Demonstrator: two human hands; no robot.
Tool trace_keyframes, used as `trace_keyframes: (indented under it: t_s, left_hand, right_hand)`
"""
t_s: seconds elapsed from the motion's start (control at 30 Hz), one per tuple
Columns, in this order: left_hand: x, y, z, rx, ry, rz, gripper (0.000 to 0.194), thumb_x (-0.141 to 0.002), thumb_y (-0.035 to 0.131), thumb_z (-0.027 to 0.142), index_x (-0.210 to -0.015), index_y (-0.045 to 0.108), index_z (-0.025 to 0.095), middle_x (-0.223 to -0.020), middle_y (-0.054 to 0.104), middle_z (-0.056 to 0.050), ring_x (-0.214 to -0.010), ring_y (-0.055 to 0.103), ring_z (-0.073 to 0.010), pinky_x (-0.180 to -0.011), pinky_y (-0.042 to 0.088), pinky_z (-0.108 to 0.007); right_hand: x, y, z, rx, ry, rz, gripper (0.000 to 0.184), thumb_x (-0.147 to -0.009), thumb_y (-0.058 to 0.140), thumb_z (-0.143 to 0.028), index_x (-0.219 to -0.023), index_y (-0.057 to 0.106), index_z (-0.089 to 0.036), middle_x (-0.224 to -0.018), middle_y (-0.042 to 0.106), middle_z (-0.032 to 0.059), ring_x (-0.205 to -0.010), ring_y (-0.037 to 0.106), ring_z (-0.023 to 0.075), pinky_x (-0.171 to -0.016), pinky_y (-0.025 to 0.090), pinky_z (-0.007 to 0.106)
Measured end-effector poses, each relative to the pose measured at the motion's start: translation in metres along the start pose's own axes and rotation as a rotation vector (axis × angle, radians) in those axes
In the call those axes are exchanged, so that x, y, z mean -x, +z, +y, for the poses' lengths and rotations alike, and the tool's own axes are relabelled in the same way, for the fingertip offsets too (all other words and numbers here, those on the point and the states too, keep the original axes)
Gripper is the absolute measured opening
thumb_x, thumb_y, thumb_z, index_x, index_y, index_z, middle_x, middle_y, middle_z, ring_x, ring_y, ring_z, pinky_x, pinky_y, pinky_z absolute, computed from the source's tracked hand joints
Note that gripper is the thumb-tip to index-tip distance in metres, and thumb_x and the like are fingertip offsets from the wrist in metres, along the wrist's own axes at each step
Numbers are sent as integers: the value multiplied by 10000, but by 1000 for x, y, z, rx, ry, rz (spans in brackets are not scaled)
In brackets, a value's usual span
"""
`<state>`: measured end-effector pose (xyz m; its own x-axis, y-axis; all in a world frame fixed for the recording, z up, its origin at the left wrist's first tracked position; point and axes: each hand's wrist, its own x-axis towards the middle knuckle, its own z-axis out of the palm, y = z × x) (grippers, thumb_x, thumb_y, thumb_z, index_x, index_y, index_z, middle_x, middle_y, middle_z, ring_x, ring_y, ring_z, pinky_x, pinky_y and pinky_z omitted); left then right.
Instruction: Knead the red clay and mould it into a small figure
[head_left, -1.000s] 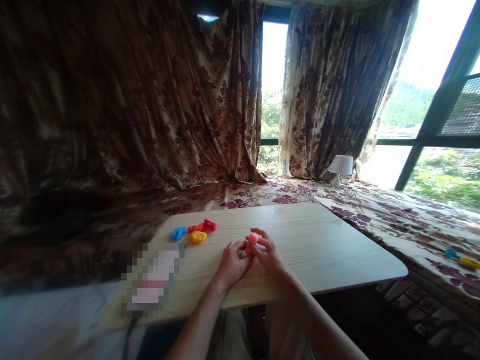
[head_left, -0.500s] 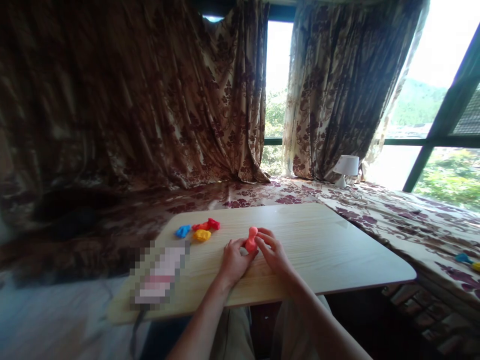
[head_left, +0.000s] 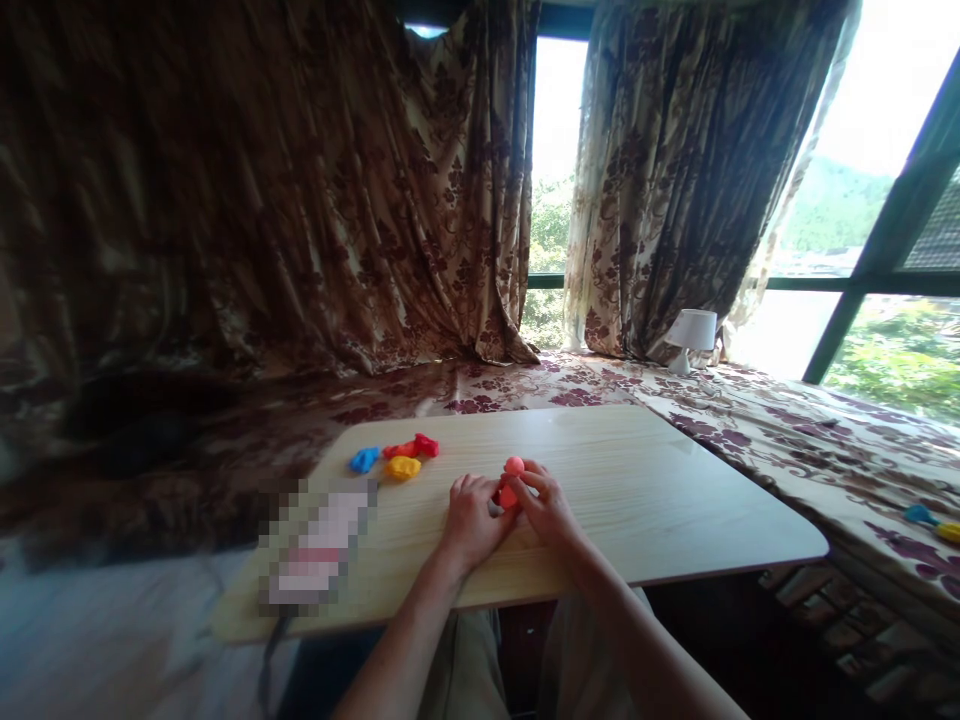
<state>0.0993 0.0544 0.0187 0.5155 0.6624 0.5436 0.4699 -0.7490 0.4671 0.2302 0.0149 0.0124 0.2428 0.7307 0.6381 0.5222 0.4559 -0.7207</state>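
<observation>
Between my hands stands a piece of coral-pink modelling clay (head_left: pixel 514 467), with a round ball on top of a wider lower part. My left hand (head_left: pixel 472 515) is closed at its lower left side, thumb reaching toward the base. My right hand (head_left: pixel 549 503) grips it from the right, with fingers and thumb around the narrow middle. Parts of the lower body are hidden by the fingers. Farther back on the left lie a blue lump (head_left: pixel 365 459), a yellow lump (head_left: pixel 403 467) and red lumps (head_left: pixel 426 445), close together.
The pale wooden table (head_left: pixel 630 490) has rounded corners. A blurred-out pinkish object (head_left: pixel 319 550) with a dark cord lies at its left. Beyond are floral cloth (head_left: pixel 720 440), curtains (head_left: pixel 420 200) and a white lamp (head_left: pixel 694 330). Blue and yellow pieces (head_left: pixel 921 514) lie at far right.
The clay's top now leans slightly to the right and sits lower. My right fingers have closed farther around its middle, and my left fingers have shifted at its base.
</observation>
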Motion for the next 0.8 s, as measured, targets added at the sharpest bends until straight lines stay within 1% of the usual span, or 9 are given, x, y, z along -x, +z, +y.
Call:
trace_keyframes:
  t_s: [0.13, 0.2, 0.27, 0.37, 0.47, 0.57, 0.63, 0.7, 0.8]
  left_hand:
    - [0, 0, 0, 15, -44, 65, 170, -743, 609, 359, -793, 645, 200, -734, 643, -20, -772, 546, -191, -831, 384, -344]
    - [-1, 0, 0, 12, -58, 79, 169, -734, 619, 362, -770, 639, 198, -714, 637, -16, -756, 546, -186, -809, 389, -335]
    - [0, 0, 0, 5, -59, 68, 166, -730, 622, 363, -760, 643, 202, -707, 636, -15, -757, 547, -187, -807, 390, -334]
    - [0, 0, -1, -9, -48, 20, 168, -725, 626, 364, -783, 662, 211, -710, 640, -16, -778, 548, -194, -824, 388, -341]
    - [0, 0, -2, 11, -38, 0, 174, -738, 610, 354, -830, 671, 218, -751, 651, -21, -812, 550, -198, -832, 393, -341]
    - [0, -3, -2, 82, -38, -13, 176, -766, 566, 306, -884, 666, 222, -844, 660, -25, -869, 550, -199, -840, 405, -330]
    - [0, -6, -1, 134, -44, -42, 186, -776, 536, 268, -906, 661, 222, -872, 657, -24, -892, 548, -198, -848, 409, -326]
    - [0, -9, 1, 166, -48, -74, 195, -778, 513, 246, -903, 660, 222, -861, 653, -22, -896, 545, -199, -858, 409, -331]
    - [0, -12, 3, 169, -44, -96, 183, -772, 499, 234, -856, 662, 222, -830, 647, -21, -893, 545, -203, -863, 409, -341]
  right_hand:
    - [1, 3, 7, -11, 79, 48, 222, -779, 612, -403, -858, 714, -222, -1023, 635, 65, -970, 570, 222, -881, 430, 372]
    - [1, 4, 10, -27, 81, 75, 224, -745, 647, -402, -858, 708, -219, -1027, 631, 68, -974, 572, 224, -873, 439, 372]
    - [2, 5, 13, -31, 53, 91, 203, -736, 655, -398, -822, 712, -224, -1003, 636, 62, -962, 576, 218, -871, 443, 367]
    - [2, 4, 12, 4, 28, 103, 163, -737, 655, -385, -761, 724, -239, -956, 649, 49, -942, 580, 212, -881, 435, 369]
    - [0, 2, 9, -9, 70, 63, 184, -735, 651, -401, -758, 736, -240, -969, 655, 51, -952, 590, 220, -875, 445, 367]
    - [0, -2, 4, -65, 132, -23, 266, -755, 620, -420, -917, 729, -239, -1073, 637, 61, -1012, 583, 234, -866, 462, 361]
    - [0, -4, 1, -76, 131, -57, 286, -768, 608, -415, -963, 719, -238, -1098, 635, 62, -1047, 570, 239, -912, 439, 377]
    - [0, -5, -1, -71, 116, -57, 264, -767, 612, -416, -918, 731, -235, -1077, 650, 62, -1070, 557, 245, -957, 404, 397]
    - [1, -3, 0, -57, 106, -27, 233, -755, 627, -423, -830, 742, -235, -1048, 662, 62, -1084, 544, 255, -964, 394, 409]
